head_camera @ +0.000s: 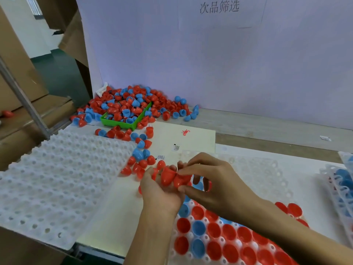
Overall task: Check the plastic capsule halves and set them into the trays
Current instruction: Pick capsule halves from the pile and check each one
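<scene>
Centrally, head view: left hand (160,192), palm up, fingers curled, cradles several red capsule halves (166,175) above the near edge of the white table (107,222).

Right hand (208,180): thumb and forefinger pinch one red half (182,181) at the left hand's fingertips; the remaining fingers are loosely curled, and more red and blue pieces show beneath them, though whether they are held cannot be told.

Filled tray (191,257), clear plastic, lower right under both forearms: red and blue halves sit open side up in its pockets, rows mostly red with a few blue.

Empty tray (57,178), white, dimpled, left of the hands; its near corner overhangs the table edge.

Loose halves (141,150): a trail of red and blue pieces runs from just beside the left hand up toward the back.

Green bin (122,119), far left centre: heaped with red and blue halves, the pile (145,100) spilling around it against the backboard.

Backboard (210,64), pale lilac, upright behind the table, bears printed characters near its top.

Stacked trays (342,186), right edge, partly cut off, hold blue halves.

Cream sheet (191,138) lies between bin and hands, with a small red mark and small printed labels on it.

Cardboard boxes (17,77) stand at far left.
</scene>
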